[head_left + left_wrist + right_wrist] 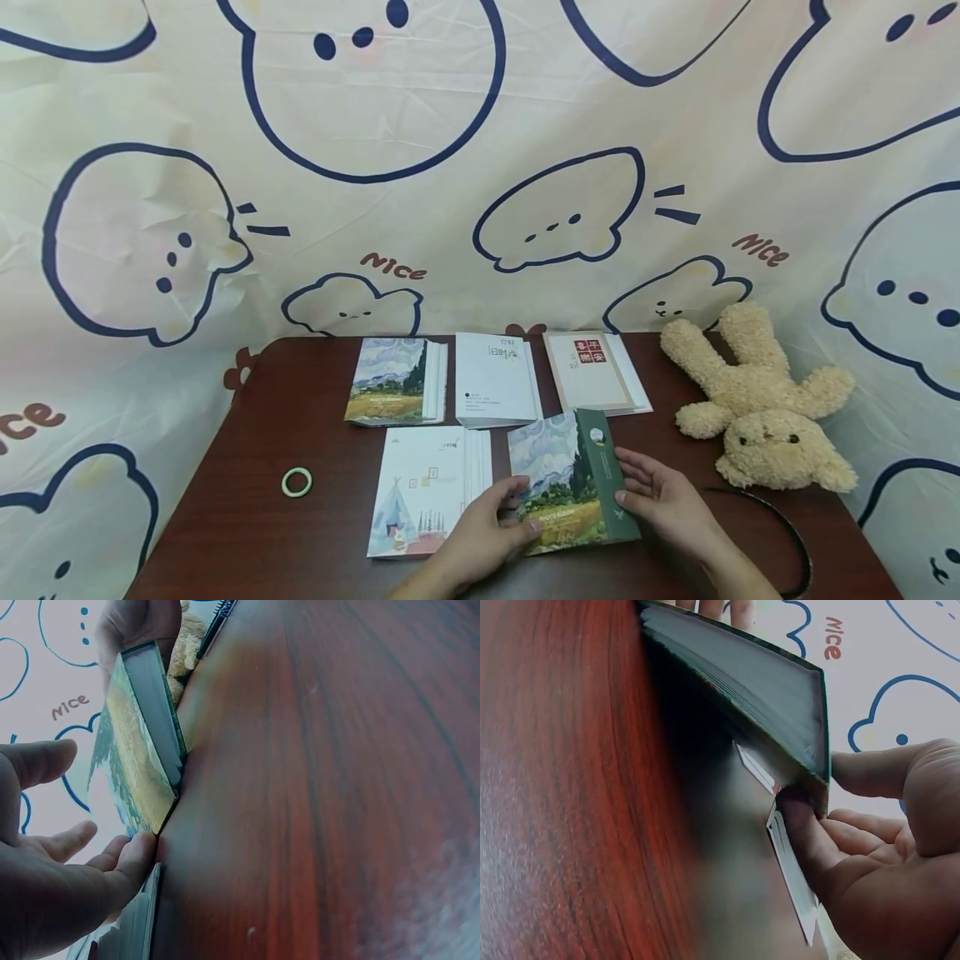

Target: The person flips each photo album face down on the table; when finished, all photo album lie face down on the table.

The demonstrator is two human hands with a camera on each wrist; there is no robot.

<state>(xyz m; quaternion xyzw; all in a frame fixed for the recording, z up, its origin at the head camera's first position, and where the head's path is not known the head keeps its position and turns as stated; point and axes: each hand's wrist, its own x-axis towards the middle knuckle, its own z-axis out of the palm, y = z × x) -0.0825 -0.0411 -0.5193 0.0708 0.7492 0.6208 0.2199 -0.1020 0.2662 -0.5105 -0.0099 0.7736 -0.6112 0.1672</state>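
Note:
A photo album (562,483) with a landscape painting on its cover and a green spine strip is tilted, its right side raised off the table. My right hand (671,508) pinches that side; in the right wrist view the thumb (877,774) is at the spine edge and a finger (806,825) is underneath. My left hand (483,533) is at the album's left edge, fingers loosely bent. In the left wrist view its fingertips (139,851) touch the lower corner, while the thumb is apart from the cover. Left of it lies a white album with a tent drawing (416,492).
Behind stand a second landscape album (386,379), a white album (495,379) and a beige-covered album (588,371) in a row. A plush bear (765,392) lies at right, near a thin black band (798,542). A pale green ring (297,482) lies at left on the brown table (247,542).

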